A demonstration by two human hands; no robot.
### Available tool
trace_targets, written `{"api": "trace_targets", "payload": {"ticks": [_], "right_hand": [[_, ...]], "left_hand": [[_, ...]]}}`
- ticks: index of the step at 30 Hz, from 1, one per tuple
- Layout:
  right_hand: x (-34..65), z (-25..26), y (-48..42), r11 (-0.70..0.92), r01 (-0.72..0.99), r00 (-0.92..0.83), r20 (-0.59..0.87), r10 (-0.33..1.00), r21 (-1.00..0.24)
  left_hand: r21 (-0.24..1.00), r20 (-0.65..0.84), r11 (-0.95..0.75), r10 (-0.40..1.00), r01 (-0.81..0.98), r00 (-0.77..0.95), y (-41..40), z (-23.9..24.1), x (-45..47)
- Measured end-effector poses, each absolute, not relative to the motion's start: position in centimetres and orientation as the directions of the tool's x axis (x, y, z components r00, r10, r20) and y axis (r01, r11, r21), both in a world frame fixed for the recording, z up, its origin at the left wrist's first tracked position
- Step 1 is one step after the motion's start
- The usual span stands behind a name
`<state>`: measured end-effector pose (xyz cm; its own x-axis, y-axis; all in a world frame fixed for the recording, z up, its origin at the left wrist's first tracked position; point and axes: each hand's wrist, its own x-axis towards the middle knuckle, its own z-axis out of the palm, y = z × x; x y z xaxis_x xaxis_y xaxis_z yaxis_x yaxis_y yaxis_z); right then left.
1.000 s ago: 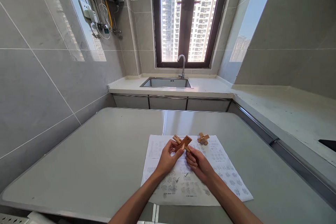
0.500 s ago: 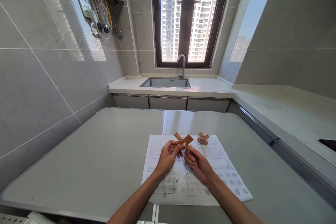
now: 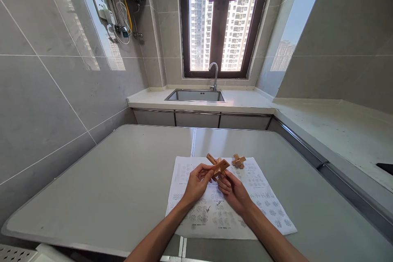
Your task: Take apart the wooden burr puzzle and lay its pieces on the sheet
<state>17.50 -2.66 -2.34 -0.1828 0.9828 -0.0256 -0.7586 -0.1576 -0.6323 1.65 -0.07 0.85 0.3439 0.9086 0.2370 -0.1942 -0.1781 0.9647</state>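
Bars are crossing, pinched in my left fingers and right fingers; I'm probably adjusting their half-hidden fit, the next move calling for careful alignment.

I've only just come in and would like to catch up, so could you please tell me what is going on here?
A person holds some crossed wooden pieces with the left hand and the right hand, above a printed paper sheet on a table. A small wooden cross sits untouched near the sheet's far edge.
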Motion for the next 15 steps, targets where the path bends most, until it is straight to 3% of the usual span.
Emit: {"api": "trace_targets", "payload": {"ticks": [11,15], "right_hand": [[18.4,-3.3,-1.6,-0.155,-0.793,-0.142,-0.07,0.987,-0.59],[18.5,-3.0,-1.5,-0.129,-0.796,-0.116,-0.059,0.991,-0.592]], "left_hand": [[0.96,0.22,-0.12,0.884,-0.254,0.413,-0.1,1.7,1.3],[0.959,0.195,-0.104,0.918,-0.264,0.345,0.5,1.7,1.0]]}}
